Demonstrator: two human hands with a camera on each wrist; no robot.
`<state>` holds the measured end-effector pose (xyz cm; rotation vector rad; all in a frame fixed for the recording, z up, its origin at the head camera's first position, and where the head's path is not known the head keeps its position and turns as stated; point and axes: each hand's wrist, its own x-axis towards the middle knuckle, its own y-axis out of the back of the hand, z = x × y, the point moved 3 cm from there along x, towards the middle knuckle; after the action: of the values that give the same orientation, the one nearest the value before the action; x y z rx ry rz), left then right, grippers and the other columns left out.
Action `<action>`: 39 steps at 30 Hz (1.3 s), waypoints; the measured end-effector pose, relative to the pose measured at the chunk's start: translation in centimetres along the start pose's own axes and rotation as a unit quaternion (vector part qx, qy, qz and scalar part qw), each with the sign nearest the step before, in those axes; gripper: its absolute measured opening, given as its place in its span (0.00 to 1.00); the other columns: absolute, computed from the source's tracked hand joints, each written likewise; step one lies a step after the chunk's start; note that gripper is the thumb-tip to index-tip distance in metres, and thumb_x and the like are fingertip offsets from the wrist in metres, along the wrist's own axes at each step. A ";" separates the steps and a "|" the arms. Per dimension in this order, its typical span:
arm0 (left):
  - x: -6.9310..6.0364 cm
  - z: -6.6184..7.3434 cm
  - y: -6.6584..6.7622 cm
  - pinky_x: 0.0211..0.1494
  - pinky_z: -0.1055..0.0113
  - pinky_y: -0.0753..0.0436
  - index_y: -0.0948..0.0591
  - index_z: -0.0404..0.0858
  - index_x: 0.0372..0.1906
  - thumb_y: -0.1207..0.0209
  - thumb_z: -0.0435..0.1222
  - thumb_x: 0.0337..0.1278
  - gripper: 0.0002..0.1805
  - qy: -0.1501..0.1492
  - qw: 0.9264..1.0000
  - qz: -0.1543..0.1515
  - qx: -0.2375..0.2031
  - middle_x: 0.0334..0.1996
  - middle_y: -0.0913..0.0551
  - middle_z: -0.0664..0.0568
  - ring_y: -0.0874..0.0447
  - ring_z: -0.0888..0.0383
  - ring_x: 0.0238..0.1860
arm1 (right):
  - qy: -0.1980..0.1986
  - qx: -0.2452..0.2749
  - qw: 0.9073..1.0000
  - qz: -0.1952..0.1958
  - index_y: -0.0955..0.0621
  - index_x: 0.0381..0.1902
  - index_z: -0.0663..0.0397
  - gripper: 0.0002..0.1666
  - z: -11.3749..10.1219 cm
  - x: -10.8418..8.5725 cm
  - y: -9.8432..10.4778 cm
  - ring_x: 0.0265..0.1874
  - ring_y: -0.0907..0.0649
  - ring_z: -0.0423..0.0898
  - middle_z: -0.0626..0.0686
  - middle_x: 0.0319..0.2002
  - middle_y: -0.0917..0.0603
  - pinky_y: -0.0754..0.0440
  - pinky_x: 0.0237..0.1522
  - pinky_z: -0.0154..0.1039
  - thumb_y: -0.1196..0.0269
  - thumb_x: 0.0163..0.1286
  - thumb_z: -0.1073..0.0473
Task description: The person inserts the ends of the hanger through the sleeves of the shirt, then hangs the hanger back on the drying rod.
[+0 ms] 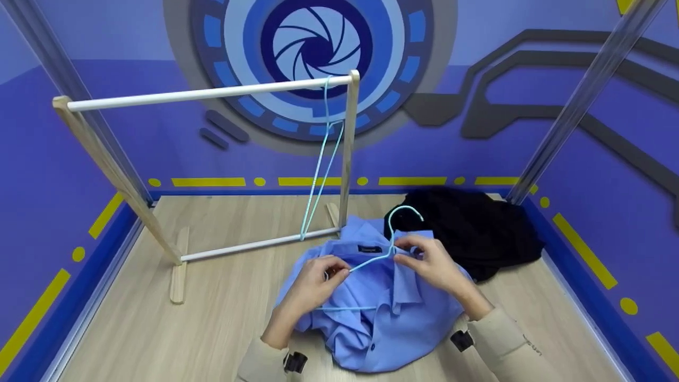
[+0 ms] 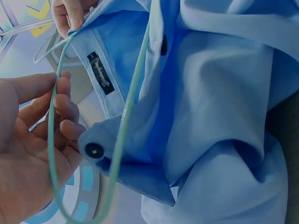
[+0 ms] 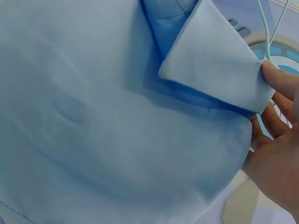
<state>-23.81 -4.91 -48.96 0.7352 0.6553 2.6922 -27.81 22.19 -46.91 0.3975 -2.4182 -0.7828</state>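
A light blue button-up shirt lies bunched on the tabletop, its collar label facing up. A pale aqua hanger has its hook above the collar and its lower bar across the shirt. My left hand pinches one sloping arm of this hanger between thumb and fingers. In the left wrist view the hanger crosses before the open neckline and a dark button. My right hand pinches the collar beside the hanger's neck, thumb in front and fingers behind; whether it also grips the hanger, I cannot tell.
A rack with white bars and wooden posts stands behind to the left. Another aqua hanger hangs at its right end. Behind my right hand lies a crumpled black garment. Patterned blue walls enclose the wood-look table.
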 end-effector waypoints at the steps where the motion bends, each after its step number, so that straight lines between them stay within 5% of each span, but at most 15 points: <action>1: 0.0 0.0 0.0 0.38 0.67 0.21 0.12 0.34 0.41 0.38 0.31 0.70 0.05 -0.001 1.000 -0.005 0.003 0.32 0.16 0.56 0.21 0.62 0.34 | 0.007 0.001 1.000 0.001 0.13 0.46 0.52 0.08 0.0 -0.1 0.0 0.38 0.17 0.43 0.45 0.40 0.13 0.19 0.41 0.41 0.29 0.69 0.62; 8: -0.3 -0.5 0.4 0.44 0.57 0.18 0.13 0.36 0.41 0.41 0.38 0.75 0.11 0.013 0.999 -0.027 0.023 0.36 0.17 0.57 0.19 0.59 0.40 | 0.018 0.011 1.000 0.004 0.15 0.46 0.51 0.07 0.0 -0.6 0.3 0.37 0.19 0.42 0.51 0.40 0.14 0.21 0.38 0.37 0.33 0.72 0.64; 18: -0.9 -1.5 1.9 0.61 0.44 0.30 0.13 0.39 0.37 0.50 0.44 0.81 0.20 0.083 0.995 0.023 0.052 0.49 0.21 0.47 0.28 0.44 0.58 | 0.020 0.011 0.999 0.033 0.16 0.43 0.50 0.07 0.4 -1.4 0.9 0.37 0.21 0.42 0.48 0.38 0.16 0.23 0.35 0.35 0.32 0.70 0.67; 27: -1.4 -1.9 2.6 0.51 0.50 0.23 0.12 0.35 0.37 0.49 0.35 0.77 0.16 0.111 0.990 0.022 0.089 0.38 0.20 0.52 0.22 0.49 0.44 | -0.012 0.015 0.998 0.066 0.16 0.41 0.61 0.08 -1.0 -2.0 1.5 0.37 0.21 0.42 0.52 0.37 0.16 0.23 0.37 0.34 0.33 0.66 0.75; 32: -1.4 -2.1 2.9 0.44 0.56 0.23 0.12 0.34 0.37 0.46 0.30 0.71 0.12 0.099 0.990 0.017 0.098 0.35 0.20 0.52 0.24 0.54 0.38 | -0.022 0.029 0.997 0.071 0.17 0.40 0.67 0.06 -3.0 -1.9 2.1 0.37 0.21 0.44 0.54 0.37 0.17 0.23 0.39 0.33 0.35 0.66 0.77; 39: -1.5 -2.7 3.3 0.42 0.60 0.21 0.13 0.33 0.37 0.39 0.22 0.61 0.07 0.089 0.992 0.007 0.088 0.36 0.18 0.47 0.22 0.55 0.36 | -0.025 0.037 0.996 0.077 0.19 0.39 0.68 0.04 -3.2 -1.9 2.5 0.37 0.22 0.45 0.57 0.35 0.19 0.25 0.39 0.30 0.36 0.68 0.77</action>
<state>-24.46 -9.25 -50.01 0.5446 0.9441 2.7602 -24.64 23.56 -44.10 0.2189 -2.4947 -0.6434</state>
